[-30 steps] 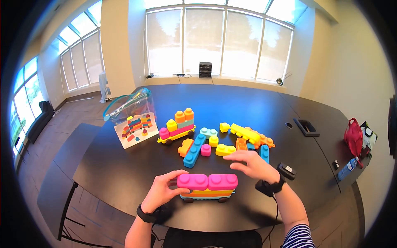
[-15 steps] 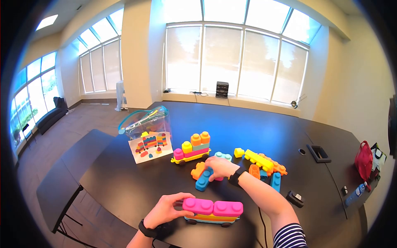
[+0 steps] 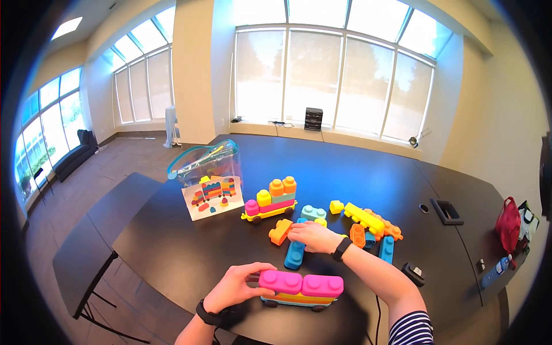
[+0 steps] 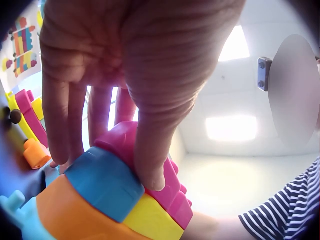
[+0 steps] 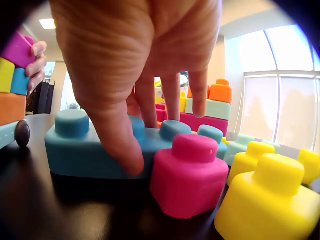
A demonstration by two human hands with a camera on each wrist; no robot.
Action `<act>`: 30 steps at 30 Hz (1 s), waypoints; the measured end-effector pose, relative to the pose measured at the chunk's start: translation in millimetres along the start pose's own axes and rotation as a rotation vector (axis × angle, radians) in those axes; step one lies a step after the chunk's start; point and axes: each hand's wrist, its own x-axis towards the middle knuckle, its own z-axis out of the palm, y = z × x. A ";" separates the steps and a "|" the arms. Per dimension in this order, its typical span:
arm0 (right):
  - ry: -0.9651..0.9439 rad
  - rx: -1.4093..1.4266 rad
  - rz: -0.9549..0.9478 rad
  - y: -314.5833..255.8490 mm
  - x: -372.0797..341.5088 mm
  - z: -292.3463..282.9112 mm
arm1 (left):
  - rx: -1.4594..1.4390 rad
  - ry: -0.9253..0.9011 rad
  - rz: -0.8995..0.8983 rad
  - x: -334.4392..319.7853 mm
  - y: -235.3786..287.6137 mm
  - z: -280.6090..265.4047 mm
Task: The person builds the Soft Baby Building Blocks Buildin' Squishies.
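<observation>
In the head view my left hand (image 3: 234, 287) holds the left end of a wheeled block wagon (image 3: 299, 298), layered in pale blue, orange, yellow and blue, with pink blocks (image 3: 323, 286) on top. Its thumb lies on the near side in the left wrist view, the other fingers behind. My right hand (image 3: 313, 237) grips a long blue block (image 3: 294, 256) from above. The right wrist view puts that thumb on the block's near side and the fingers beyond it. A pink one-stud block (image 5: 189, 177) stands right by the thumb, with a yellow block (image 5: 272, 200) nearby.
An orange block (image 3: 280, 232) lies left of the blue one. Behind stands a second wagon (image 3: 270, 207) with stacked blocks. A clear bag (image 3: 215, 164) and a picture card (image 3: 213, 198) are at the back left. Yellow (image 3: 363, 218) and orange pieces lie right, near a black device (image 3: 413, 274).
My right hand has come left from over the yellow blocks onto the long blue block, which has shifted slightly away from the orange block. My left hand keeps its hold. The head view has shifted.
</observation>
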 end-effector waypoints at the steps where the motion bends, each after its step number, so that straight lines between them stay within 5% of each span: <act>1: -0.026 0.005 0.020 -5.6 -1.8 -5.9 | 0.007 0.000 -0.001 -0.3 0.3 0.1; 5: 0.037 0.092 -0.026 -13.9 -11.9 -18.3 | 0.013 0.000 0.001 -0.9 -0.4 0.3; 8: 0.171 0.263 0.201 -22.4 -21.4 -41.9 | 0.000 0.003 0.017 -0.7 -1.0 0.7; 11: 0.532 0.438 0.279 -46.9 -35.2 -88.7 | 0.003 0.010 0.025 -1.1 -0.9 1.8; 15: 0.515 0.443 0.300 -109.7 -53.0 -141.6 | 0.000 0.013 0.031 -1.0 -2.6 2.7; 18: 0.253 0.384 0.356 -150.4 -61.7 -153.3 | 0.033 0.006 -0.003 -1.6 -3.7 3.1; 30: 0.311 0.014 0.221 -176.0 -60.8 -110.8 | 0.054 0.028 0.018 -3.2 -2.4 6.1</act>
